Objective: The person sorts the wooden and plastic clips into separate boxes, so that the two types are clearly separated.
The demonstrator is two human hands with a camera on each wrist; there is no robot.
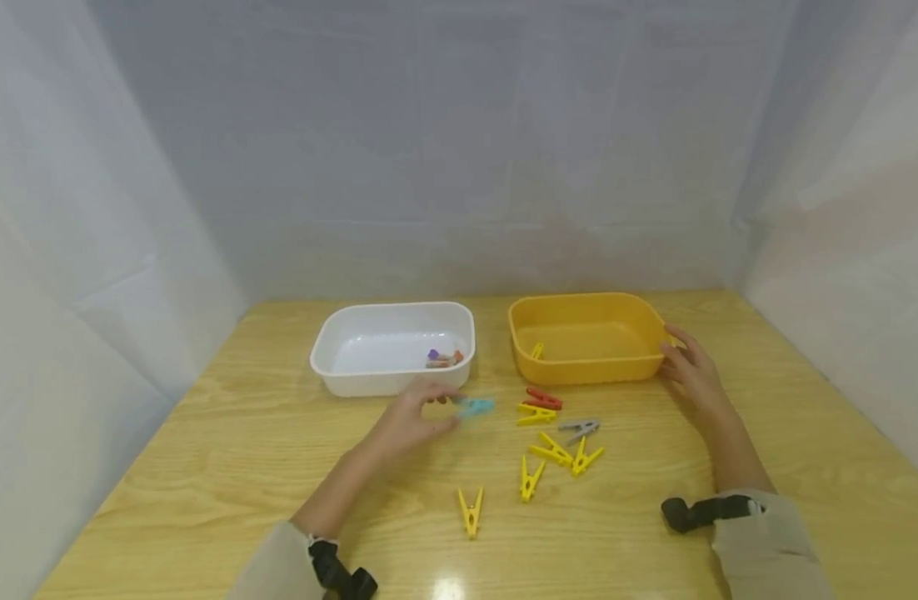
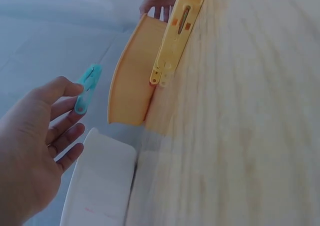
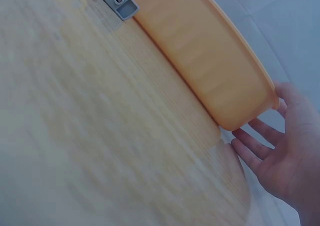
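My left hand (image 1: 417,417) pinches a light blue clothespin (image 1: 476,407) just in front of the white tub (image 1: 354,383). The left wrist view shows that blue clothespin (image 2: 88,88) between thumb and fingertips (image 2: 75,117), with the white tub (image 2: 102,186) below. My right hand (image 1: 691,371) lies open with straight fingers against the right side of the yellow tub (image 1: 579,367). In the right wrist view the fingers (image 3: 260,143) touch the yellow tub (image 3: 210,66) at its corner.
Several yellow clothespins (image 1: 552,450), a red one (image 1: 543,398) and a grey one (image 1: 579,427) lie loose on the wooden table (image 1: 204,467). The white tub holds a few coloured pins (image 1: 442,358); the yellow tub holds one yellow pin (image 1: 537,351). White curtain walls surround the table.
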